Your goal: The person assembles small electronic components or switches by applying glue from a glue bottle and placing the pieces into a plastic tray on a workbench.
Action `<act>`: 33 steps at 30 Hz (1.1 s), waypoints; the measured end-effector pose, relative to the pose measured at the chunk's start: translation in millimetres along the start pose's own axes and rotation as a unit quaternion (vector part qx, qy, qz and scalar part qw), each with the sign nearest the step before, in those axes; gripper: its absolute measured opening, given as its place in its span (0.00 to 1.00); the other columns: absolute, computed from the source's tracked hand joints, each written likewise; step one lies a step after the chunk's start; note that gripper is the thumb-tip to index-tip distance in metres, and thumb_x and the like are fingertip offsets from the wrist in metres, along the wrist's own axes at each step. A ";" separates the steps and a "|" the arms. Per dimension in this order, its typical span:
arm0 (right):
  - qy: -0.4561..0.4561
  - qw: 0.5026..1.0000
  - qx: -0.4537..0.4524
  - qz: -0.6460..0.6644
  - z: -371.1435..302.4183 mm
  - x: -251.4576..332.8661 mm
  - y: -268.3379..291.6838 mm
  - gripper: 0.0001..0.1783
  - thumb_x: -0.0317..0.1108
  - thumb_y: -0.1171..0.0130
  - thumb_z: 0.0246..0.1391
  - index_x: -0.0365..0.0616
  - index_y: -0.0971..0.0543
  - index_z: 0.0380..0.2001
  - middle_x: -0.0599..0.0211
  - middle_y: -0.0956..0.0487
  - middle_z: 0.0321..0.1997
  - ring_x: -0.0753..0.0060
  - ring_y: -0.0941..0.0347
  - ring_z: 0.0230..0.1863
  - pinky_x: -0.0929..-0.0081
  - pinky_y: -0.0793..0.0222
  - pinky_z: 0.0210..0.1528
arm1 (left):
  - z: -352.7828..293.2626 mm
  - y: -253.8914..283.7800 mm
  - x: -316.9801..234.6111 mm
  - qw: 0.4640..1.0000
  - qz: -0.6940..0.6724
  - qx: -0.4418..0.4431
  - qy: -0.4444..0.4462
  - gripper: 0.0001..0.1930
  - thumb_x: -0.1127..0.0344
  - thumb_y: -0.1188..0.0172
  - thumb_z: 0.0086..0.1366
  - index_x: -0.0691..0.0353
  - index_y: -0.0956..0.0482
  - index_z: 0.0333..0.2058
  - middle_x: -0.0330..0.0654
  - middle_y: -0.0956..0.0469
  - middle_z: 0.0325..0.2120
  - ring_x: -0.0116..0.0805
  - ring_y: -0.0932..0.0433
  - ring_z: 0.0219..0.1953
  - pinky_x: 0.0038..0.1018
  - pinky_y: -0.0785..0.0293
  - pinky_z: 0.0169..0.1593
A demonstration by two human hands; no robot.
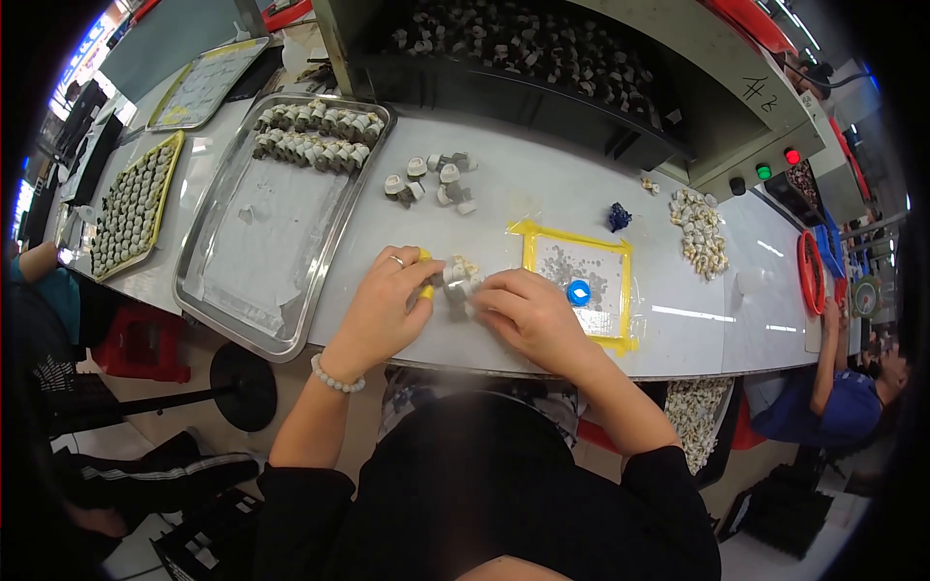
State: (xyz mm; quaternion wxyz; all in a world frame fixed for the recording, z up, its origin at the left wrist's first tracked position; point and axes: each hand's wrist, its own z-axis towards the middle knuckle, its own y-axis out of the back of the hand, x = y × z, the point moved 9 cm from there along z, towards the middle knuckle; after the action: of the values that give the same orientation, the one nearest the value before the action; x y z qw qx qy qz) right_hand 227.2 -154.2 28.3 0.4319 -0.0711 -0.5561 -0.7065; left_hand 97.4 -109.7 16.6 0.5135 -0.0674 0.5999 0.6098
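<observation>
A small bunch of grey-and-white pieces (459, 279) sits between my hands above the white table. My left hand (383, 302), with yellow covers on thumb and forefinger, closes on its left side. From the right, my right hand (533, 315) pinches at the same bunch, its fingertips slightly blurred. How the fingers meet the pieces is partly hidden. Beyond my hands stand several loose, short cylindrical pieces (417, 167), grey with white. To the right lies a yellow-taped square (628, 290) with grey bits in it and a round blue cap-like thing (578, 293).
A metal tray (291, 341) at left holds rows of similar pieces at its far end. Farther left is a yellow-rimmed tray (174, 145), filled. A machine housing (717, 107) overhangs the back. Cream pieces (697, 232) are heaped at right, near a dark blue lump (618, 217).
</observation>
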 end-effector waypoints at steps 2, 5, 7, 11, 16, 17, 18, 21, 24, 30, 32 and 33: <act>-0.003 1.000 -0.001 -0.014 1.1 0.8 1.1 0.11 0.24 0.36 0.40 0.42 0.22 0.32 0.65 0.24 0.36 0.60 0.27 0.38 0.68 0.29 0.38 | 1.2 2.8 -5.3 1.000 -0.020 -0.006 -0.005 0.17 0.75 0.42 0.48 0.67 0.24 0.40 0.46 0.26 0.35 0.44 0.30 0.42 0.33 0.31 0.45; -0.011 1.000 -0.007 -0.019 0.7 -2.5 -1.9 0.11 0.24 0.36 0.40 0.43 0.22 0.31 0.65 0.24 0.37 0.60 0.27 0.38 0.68 0.29 0.38 | 3.0 -1.8 -4.2 0.999 -0.030 -0.014 -0.006 0.15 0.72 0.40 0.46 0.67 0.24 0.36 0.45 0.26 0.32 0.44 0.30 0.40 0.33 0.32 0.44; -0.005 1.000 -0.007 -0.022 1.6 -0.4 -0.6 0.12 0.24 0.36 0.39 0.43 0.22 0.31 0.65 0.24 0.38 0.60 0.27 0.38 0.68 0.29 0.38 | 5.6 -2.5 -6.1 1.000 -0.021 -0.019 -0.001 0.15 0.71 0.39 0.46 0.67 0.24 0.35 0.45 0.26 0.31 0.43 0.31 0.39 0.32 0.32 0.43; 0.008 0.999 -0.003 -0.040 2.0 1.8 -0.9 0.13 0.24 0.36 0.37 0.44 0.23 0.31 0.66 0.25 0.38 0.61 0.28 0.40 0.67 0.30 0.40 | 10.8 -9.0 -5.8 0.998 0.000 0.024 0.056 0.16 0.71 0.40 0.47 0.67 0.24 0.37 0.44 0.26 0.33 0.41 0.30 0.39 0.31 0.32 0.45; 0.019 0.998 0.014 -0.063 1.5 3.3 0.8 0.14 0.26 0.36 0.36 0.46 0.25 0.30 0.68 0.25 0.38 0.63 0.28 0.40 0.68 0.33 0.42 | 11.1 -8.6 -5.2 0.998 0.013 0.031 0.059 0.17 0.73 0.42 0.49 0.67 0.24 0.40 0.44 0.27 0.33 0.41 0.30 0.39 0.31 0.32 0.44; 0.015 0.997 0.026 -0.075 1.0 2.4 2.1 0.14 0.26 0.36 0.36 0.46 0.25 0.30 0.68 0.25 0.37 0.64 0.28 0.40 0.68 0.34 0.42 | 10.6 -9.4 -4.0 0.997 0.000 0.044 0.059 0.18 0.74 0.43 0.49 0.67 0.24 0.42 0.45 0.27 0.34 0.42 0.30 0.40 0.31 0.32 0.44; 0.015 0.997 0.025 -0.075 0.7 1.0 5.6 0.14 0.26 0.36 0.36 0.46 0.25 0.30 0.68 0.25 0.37 0.64 0.28 0.40 0.68 0.34 0.42 | 9.9 -10.0 -2.4 0.997 -0.013 0.057 0.058 0.20 0.74 0.43 0.49 0.67 0.24 0.44 0.46 0.27 0.35 0.42 0.30 0.40 0.31 0.32 0.44; 0.004 0.994 0.065 -0.088 2.3 -4.4 7.1 0.13 0.28 0.36 0.37 0.46 0.25 0.30 0.69 0.25 0.37 0.64 0.28 0.41 0.68 0.35 0.42 | 8.8 -9.1 8.0 0.995 -0.037 0.076 0.051 0.20 0.74 0.44 0.50 0.68 0.25 0.45 0.47 0.27 0.35 0.42 0.29 0.40 0.31 0.31 0.43; 0.010 0.994 0.066 -0.091 7.5 -5.0 10.7 0.12 0.28 0.37 0.37 0.46 0.25 0.29 0.69 0.25 0.37 0.64 0.29 0.41 0.68 0.35 0.43 | 9.8 -6.8 12.6 0.997 0.004 0.048 0.059 0.17 0.74 0.44 0.51 0.69 0.23 0.42 0.48 0.26 0.35 0.42 0.29 0.40 0.30 0.31 0.43; 0.016 0.992 0.093 -0.081 12.1 -8.6 7.1 0.12 0.27 0.39 0.38 0.46 0.25 0.30 0.69 0.25 0.37 0.62 0.29 0.41 0.68 0.36 0.43 | 16.0 -9.1 12.6 0.990 -0.039 0.067 0.118 0.16 0.74 0.42 0.50 0.70 0.23 0.40 0.47 0.25 0.33 0.42 0.28 0.39 0.30 0.31 0.42; 0.005 0.993 0.097 -0.071 12.9 -12.1 6.5 0.12 0.26 0.40 0.38 0.45 0.25 0.31 0.68 0.25 0.37 0.62 0.29 0.41 0.67 0.35 0.43 | 16.5 -7.8 6.1 0.996 -0.024 0.045 0.073 0.16 0.73 0.42 0.49 0.70 0.23 0.39 0.47 0.24 0.33 0.42 0.27 0.38 0.30 0.31 0.43; 0.004 0.993 0.097 -0.072 13.2 -13.1 6.4 0.12 0.26 0.40 0.38 0.45 0.25 0.31 0.68 0.25 0.37 0.62 0.29 0.41 0.67 0.35 0.43 | 17.2 -4.8 -1.6 0.999 -0.009 0.022 0.028 0.17 0.72 0.41 0.48 0.70 0.23 0.39 0.46 0.24 0.33 0.41 0.27 0.38 0.31 0.31 0.43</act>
State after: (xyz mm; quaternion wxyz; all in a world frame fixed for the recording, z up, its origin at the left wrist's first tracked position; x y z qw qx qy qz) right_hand 234.7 -136.1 30.3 0.3870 0.0139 -0.6237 -0.6790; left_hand 110.7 -97.9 19.2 0.5029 -0.0788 0.6267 0.5901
